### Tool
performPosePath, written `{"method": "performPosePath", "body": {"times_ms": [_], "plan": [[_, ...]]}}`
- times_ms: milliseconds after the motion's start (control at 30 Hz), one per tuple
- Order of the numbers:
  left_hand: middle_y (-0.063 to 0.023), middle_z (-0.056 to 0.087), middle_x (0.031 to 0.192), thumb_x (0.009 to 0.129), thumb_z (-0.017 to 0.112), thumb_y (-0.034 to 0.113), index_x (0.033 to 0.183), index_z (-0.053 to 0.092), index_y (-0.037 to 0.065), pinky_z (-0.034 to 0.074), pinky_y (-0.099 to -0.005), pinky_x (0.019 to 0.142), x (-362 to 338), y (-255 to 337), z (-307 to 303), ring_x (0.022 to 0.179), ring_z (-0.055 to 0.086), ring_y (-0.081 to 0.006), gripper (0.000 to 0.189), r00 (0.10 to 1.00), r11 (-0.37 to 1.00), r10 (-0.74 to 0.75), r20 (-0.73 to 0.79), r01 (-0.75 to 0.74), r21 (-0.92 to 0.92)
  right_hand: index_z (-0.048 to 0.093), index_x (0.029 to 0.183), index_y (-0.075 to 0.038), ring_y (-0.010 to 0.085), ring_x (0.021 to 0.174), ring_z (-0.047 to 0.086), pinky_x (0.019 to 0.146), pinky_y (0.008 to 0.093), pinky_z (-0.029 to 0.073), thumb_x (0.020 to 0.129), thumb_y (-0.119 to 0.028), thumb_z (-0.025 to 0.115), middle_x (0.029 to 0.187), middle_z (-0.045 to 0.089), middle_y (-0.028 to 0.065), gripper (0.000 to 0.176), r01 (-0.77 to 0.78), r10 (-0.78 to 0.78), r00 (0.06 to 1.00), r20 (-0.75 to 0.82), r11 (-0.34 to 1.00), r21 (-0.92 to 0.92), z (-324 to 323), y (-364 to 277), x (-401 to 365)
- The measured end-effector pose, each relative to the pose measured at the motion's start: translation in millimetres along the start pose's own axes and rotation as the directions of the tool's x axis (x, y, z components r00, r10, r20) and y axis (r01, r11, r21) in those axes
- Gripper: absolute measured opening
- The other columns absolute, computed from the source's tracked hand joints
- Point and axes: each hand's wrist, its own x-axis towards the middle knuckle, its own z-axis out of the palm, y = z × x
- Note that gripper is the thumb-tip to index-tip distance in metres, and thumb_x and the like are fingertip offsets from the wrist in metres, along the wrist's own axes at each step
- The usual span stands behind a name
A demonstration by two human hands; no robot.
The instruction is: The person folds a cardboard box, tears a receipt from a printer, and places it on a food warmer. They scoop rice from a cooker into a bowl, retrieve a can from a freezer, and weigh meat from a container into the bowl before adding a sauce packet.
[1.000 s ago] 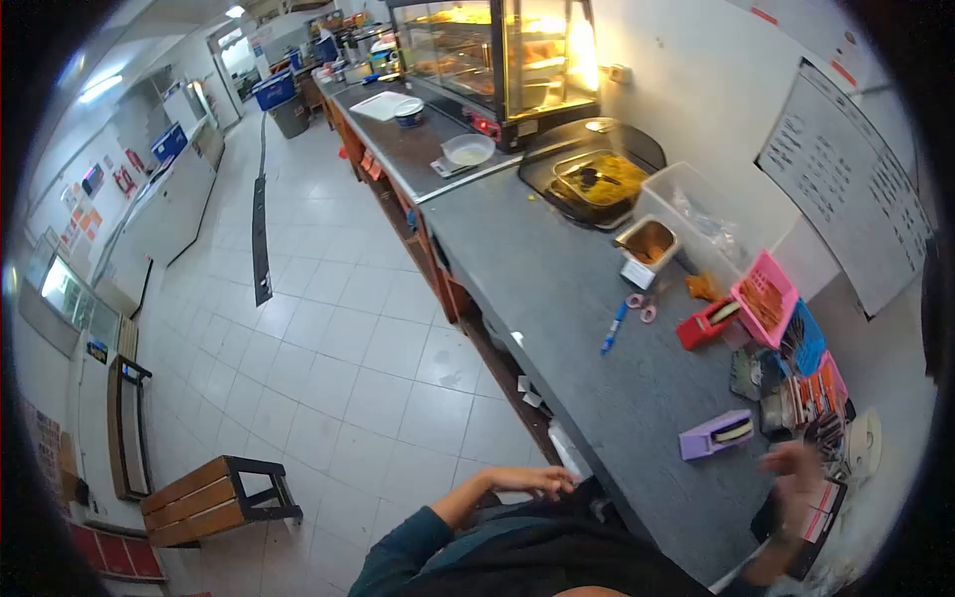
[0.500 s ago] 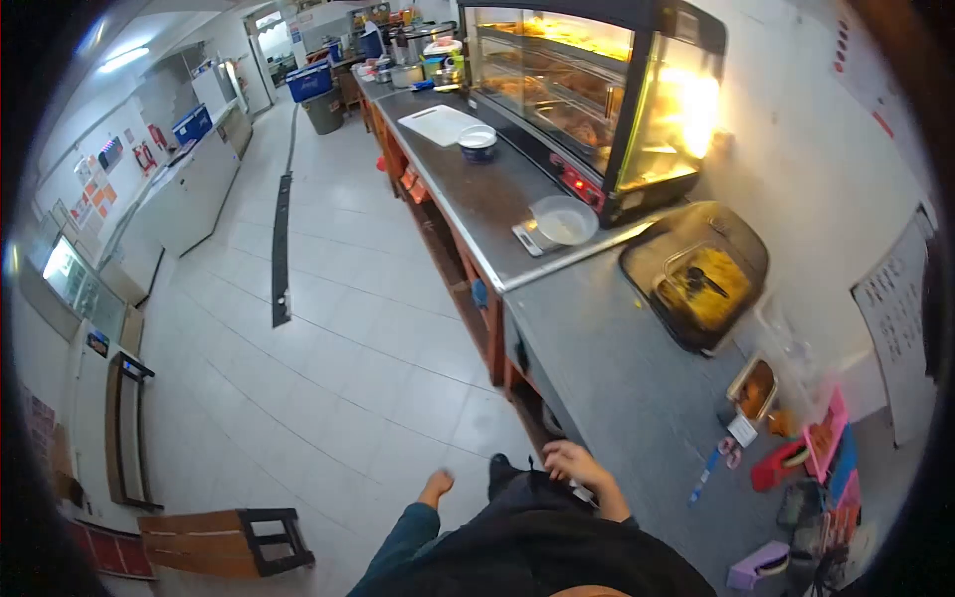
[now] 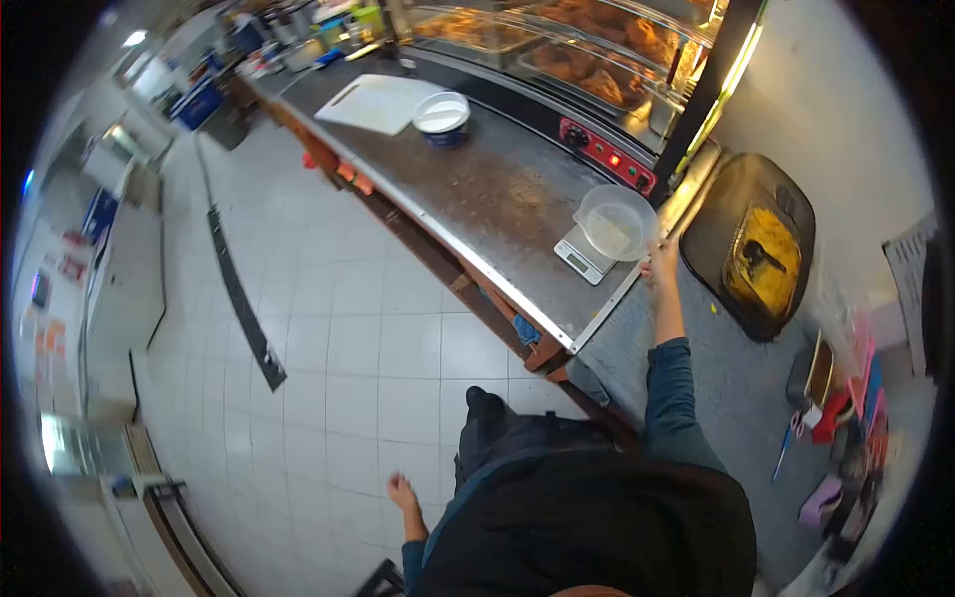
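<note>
My right hand point(image 3: 659, 265) reaches over the counter, its fingers at the near right rim of a clear plastic bowl point(image 3: 617, 221) and apparently pinching it. The bowl rests on a small white digital kitchen scale point(image 3: 583, 257), covering most of its platform. My left hand point(image 3: 400, 491) hangs low over the floor at my side, fingers curled and nothing visible in it. To the right of my right hand stands a dark roasting pan point(image 3: 711, 234). In it sits a foil tray of yellow food point(image 3: 774, 244) with a black utensil on top.
A lit food warmer point(image 3: 607, 149) with browned food stands along the wall. On the dark counter point(image 3: 477, 189) are a white cutting board point(image 3: 368, 102) and a lidded tub point(image 3: 442, 117). Blue-handled scissors point(image 3: 793, 430) and coloured containers lie at the right.
My right hand has moved from near my waist up to the bowl. The view has come closer to the counter and warmer. My left hand remains low at my side.
</note>
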Motion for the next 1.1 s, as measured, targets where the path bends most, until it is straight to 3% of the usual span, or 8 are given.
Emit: {"method": "performPosePath", "body": {"times_ms": [100,367,467,633,767,833,967,1100], "plan": [[-0.0125,0.053,0.093,0.080,0.046,0.002,0.096,0.049,-0.004,0.042,-0.0268,0.077,61.7,172.5,127.8,0.091,0.051,-0.0187,0.018,0.850,0.905,0.423,0.313,-0.412,-0.104,0.037,0.112,-0.004,0.0156,0.048,0.052,0.041,0.0209,0.043,0.075,-0.014,0.053,0.077,0.053,0.0102,0.041,-0.041,0.030,0.998,0.046,0.968,0.247,7.8,16.7,-4.8],[-0.0076,0.055,0.083,0.080,0.050,0.012,0.095,0.054,0.003,0.040,-0.0248,0.062,77.0,449.1,373.6,0.072,0.050,-0.0153,0.017,-0.025,0.554,0.596,0.803,-0.711,-0.434,0.037,0.112,-0.003,0.0244,0.073,0.058,0.059,0.0340,0.050,0.070,-0.010,0.063,0.090,0.050,0.0143,0.050,0.088,-0.093,0.995,0.027,0.985,0.148,111.4,-22.7,-47.4],[-0.0064,0.053,0.084,0.078,0.053,0.012,0.095,0.054,0.004,0.039,-0.0245,0.063,109.6,492.3,431.7,0.072,0.049,-0.0157,0.018,0.007,0.511,0.708,0.706,-0.695,-0.506,0.035,0.114,-0.006,0.0291,0.097,0.045,0.080,0.0431,0.037,0.058,-0.022,0.072,0.103,0.042,0.0158,0.069,0.306,-0.566,0.806,-0.173,0.649,-0.697,134.5,-19.7,-83.7],[-0.0183,0.040,0.106,0.073,0.060,0.025,0.109,0.041,0.000,0.036,-0.0320,0.076,247.7,556.3,500.0,0.089,0.043,-0.0255,0.048,0.126,0.093,0.944,0.305,-0.988,0.121,0.021,0.122,-0.007,0.0320,0.108,0.026,0.090,0.0444,0.019,0.044,-0.032,0.078,0.117,0.031,0.0160,0.100,-0.104,-0.311,0.749,-0.585,0.817,-0.567,141.3,14.4,-96.0],[-0.0208,0.047,0.102,0.073,0.058,0.036,0.108,0.042,-0.004,0.040,-0.0373,0.073,331.4,574.1,570.3,0.089,0.049,-0.0286,0.055,0.635,0.864,0.429,0.642,-0.496,-0.085,0.013,0.125,-0.006,0.0321,0.110,0.024,0.091,0.0432,0.019,0.044,-0.032,0.079,0.121,0.028,0.0153,0.108,-0.174,-0.180,0.772,-0.610,0.863,-0.474,164.4,-2.9,-96.0],[-0.0213,0.055,0.092,0.075,0.055,0.031,0.103,0.047,-0.007,0.042,-0.0371,0.071,333.6,588.3,578.5,0.083,0.054,-0.0289,0.047,0.474,0.830,0.098,0.875,-0.524,0.191,0.012,0.125,-0.006,0.0321,0.111,0.023,0.092,0.0428,0.018,0.045,-0.032,0.079,0.123,0.027,0.0155,0.107,-0.180,-0.167,0.770,-0.616,0.869,-0.460,172.9,0.8,-90.4],[-0.0235,0.058,0.082,0.077,0.048,0.019,0.093,0.053,-0.011,0.043,-0.0377,0.069,343.9,589.1,604.2,0.076,0.057,-0.0333,0.035,0.181,0.300,0.389,0.903,-0.952,0.061,0.012,0.126,-0.008,0.0342,0.113,0.019,0.092,0.0458,0.015,0.044,-0.024,0.078,0.122,0.025,0.0185,0.106,-0.165,-0.153,0.778,-0.610,0.886,-0.433,194.2,-5.7,-79.6],[-0.0241,0.058,0.077,0.078,0.048,0.018,0.088,0.055,-0.009,0.043,-0.0370,0.065,306.3,603.4,607.2,0.073,0.058,-0.0311,0.029,-0.025,0.364,0.442,0.897,-0.909,-0.205,0.013,0.125,-0.010,0.0343,0.112,0.019,0.091,0.0461,0.015,0.046,-0.024,0.078,0.121,0.026,0.0168,0.104,-0.216,-0.098,0.753,-0.651,0.898,-0.384,222.1,-16.3,-76.1]]}}
